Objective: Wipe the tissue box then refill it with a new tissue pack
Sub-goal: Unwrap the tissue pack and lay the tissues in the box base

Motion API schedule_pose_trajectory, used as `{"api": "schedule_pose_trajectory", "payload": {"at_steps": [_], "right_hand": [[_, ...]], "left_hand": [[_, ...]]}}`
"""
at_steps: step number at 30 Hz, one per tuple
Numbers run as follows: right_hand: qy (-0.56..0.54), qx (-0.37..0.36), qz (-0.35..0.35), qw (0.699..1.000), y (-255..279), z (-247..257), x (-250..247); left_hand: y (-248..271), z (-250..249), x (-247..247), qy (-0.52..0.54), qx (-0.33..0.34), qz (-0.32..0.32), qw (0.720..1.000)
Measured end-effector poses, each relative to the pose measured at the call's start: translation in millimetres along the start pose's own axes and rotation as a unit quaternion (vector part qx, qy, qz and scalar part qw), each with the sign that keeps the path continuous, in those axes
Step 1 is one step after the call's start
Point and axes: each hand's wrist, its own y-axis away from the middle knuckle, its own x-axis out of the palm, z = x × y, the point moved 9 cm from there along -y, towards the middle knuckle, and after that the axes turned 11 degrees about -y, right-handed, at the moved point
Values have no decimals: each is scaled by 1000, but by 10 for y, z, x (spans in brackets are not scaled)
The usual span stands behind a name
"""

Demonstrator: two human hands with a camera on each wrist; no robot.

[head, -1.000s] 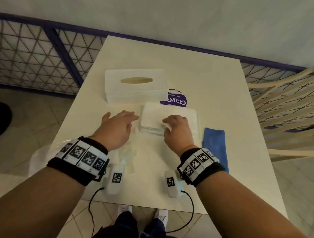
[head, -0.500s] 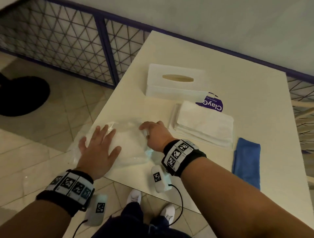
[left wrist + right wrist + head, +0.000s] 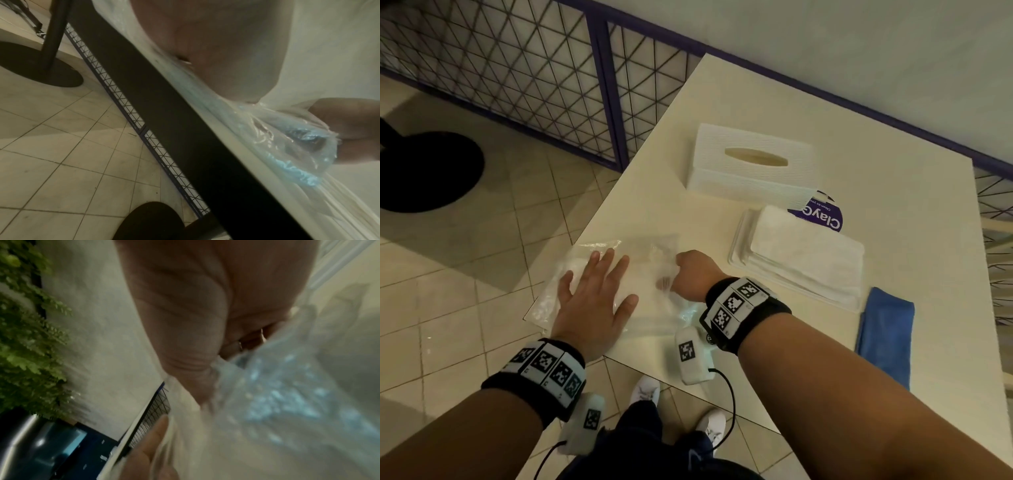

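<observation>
The white tissue box cover (image 3: 753,171) with its oval slot stands at the back of the table. In front of it a stack of white tissues (image 3: 808,246) lies on a flat white base (image 3: 738,253). A clear plastic wrapper (image 3: 647,246) is spread over the table's near left corner. My left hand (image 3: 595,291) presses flat on it with fingers spread. My right hand (image 3: 688,274) grips the wrapper's right part with curled fingers, some showing through the film. The right wrist view shows the right hand (image 3: 185,305) bunching the wrapper (image 3: 287,386).
A folded blue cloth (image 3: 887,335) lies near the right front edge. A purple round label (image 3: 825,216) sits beside the box. The table (image 3: 825,120) edge runs just under my left hand. A purple mesh fence (image 3: 517,68) and a dark round stand base (image 3: 424,171) are to the left.
Both hands left the tissue stack and moved left onto the plastic wrapper. In the last half second the left hand stayed flat and the right hand's fingers curled into the film.
</observation>
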Motion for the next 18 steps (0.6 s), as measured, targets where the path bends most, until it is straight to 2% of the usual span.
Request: {"api": "schedule_pose_trajectory", "payload": {"at_steps": [3, 7, 9, 12, 15, 18], "right_hand": [[-74, -24, -54, 995, 128, 36, -230], [-204, -23, -137, 969, 379, -101, -621], [-245, -10, -176, 954, 505, -224, -775], [-308, 37, -193, 931, 600, -436, -827], [-287, 64, -173, 940, 618, -520, -796], [-185, 55, -179, 965, 635, -536, -850]], "left_hand": [[-10, 5, 0, -8, -1, 3, 1000], [-34, -57, -13, -6, 16, 10, 1000], [-56, -144, -43, -13, 33, 8, 999], [-97, -317, -81, -27, 61, 12, 998], [-99, -476, -55, -49, 84, 20, 995], [-91, -562, -22, -68, 102, 26, 992]]}}
